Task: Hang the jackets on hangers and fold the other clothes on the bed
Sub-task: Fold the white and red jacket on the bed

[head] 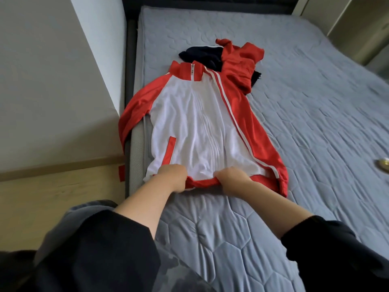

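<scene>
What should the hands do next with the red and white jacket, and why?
Probably tug it gently toward you to smooth it: the left hand and right hand grip the jacket by its bottom hem, and its white front looks wrinkled.

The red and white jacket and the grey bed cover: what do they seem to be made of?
The red and white jacket looks like thin synthetic knit, perhaps polyester: slight sheen on the red sleeves, soft fine folds near the hem. The grey bed cover looks like matte quilted fabric with padding: stitched hexagon lines with puffed cells. Its fibre cannot be told.
</scene>
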{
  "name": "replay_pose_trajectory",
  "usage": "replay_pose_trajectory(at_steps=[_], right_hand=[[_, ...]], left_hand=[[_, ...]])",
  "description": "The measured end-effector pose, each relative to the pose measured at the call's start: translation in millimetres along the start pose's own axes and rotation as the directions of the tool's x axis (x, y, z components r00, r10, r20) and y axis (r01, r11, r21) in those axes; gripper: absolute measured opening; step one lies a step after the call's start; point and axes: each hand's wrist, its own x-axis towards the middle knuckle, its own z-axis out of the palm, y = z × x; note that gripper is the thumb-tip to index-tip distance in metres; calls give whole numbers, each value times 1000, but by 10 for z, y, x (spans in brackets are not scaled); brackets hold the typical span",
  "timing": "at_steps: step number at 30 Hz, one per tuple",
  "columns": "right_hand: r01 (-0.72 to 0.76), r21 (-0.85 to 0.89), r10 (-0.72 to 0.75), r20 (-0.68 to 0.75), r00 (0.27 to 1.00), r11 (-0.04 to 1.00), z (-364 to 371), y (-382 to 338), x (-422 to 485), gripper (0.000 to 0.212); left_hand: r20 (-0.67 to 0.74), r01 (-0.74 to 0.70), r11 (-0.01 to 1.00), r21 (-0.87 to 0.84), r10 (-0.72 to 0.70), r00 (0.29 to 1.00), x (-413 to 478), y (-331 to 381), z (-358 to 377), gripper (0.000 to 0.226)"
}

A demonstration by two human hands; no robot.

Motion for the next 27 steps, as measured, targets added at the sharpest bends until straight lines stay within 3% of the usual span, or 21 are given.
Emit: replay_pose_trajectory(at_steps=[1,3,5,6,8,10,12,14,16,19,21,22,24,25,27], right_hand=[[12,50,-17,102,995,999,-15,17,-19,30],[-66,332,-5,211,978,941,4,77,-84,44],[-162,591,182,27,983,791,34,224,-147,45],[-215,621,361,-117,925,753,58,334,-174,45],[-448,510,618,-228,753,734,143,558,-247,53],[-662,346,723,-76,686,665,211,701,-335,54],[-731,284,754,42,655,620,264,805,-387,42],[-742,321,771,50,634,589,237,923,-452,37],[-728,472,833,-25,552,497,157,1114,-540,34],[-553,794,957,-121,264,253,-28,1488,-696,32],[-480,839,966,-201,164,256,-115,1668,-747,45],[-503,810,953,-247,177,303,-128,1698,-754,57],[-562,728,918,-272,288,392,-50,1624,-721,69],[-575,716,908,-210,363,395,47,1534,-664,66],[-594,753,856,81,510,283,279,1290,-513,57]], left_hand=[[39,-36,999,21,35,999,5,20,63,37],[37,-129,992,-13,130,991,35,76,191,68],[-55,-220,975,6,220,974,50,153,234,89],[-93,-251,966,61,256,962,51,202,241,92],[-127,-266,951,156,286,950,55,298,292,94],[-125,-257,948,186,282,951,46,375,365,93],[-128,-259,949,179,283,950,34,428,412,90],[-139,-271,948,167,294,946,23,454,412,88],[-142,-276,951,141,295,945,18,452,415,86],[-155,-270,958,96,282,947,-4,441,419,84],[-165,-264,960,92,276,947,-23,442,414,83],[-168,-258,963,77,268,949,-29,442,415,82],[-176,-244,969,32,246,953,-38,436,409,81],[-187,-245,969,18,244,952,-49,436,402,80],[-227,-261,965,26,260,939,-76,443,381,77]])
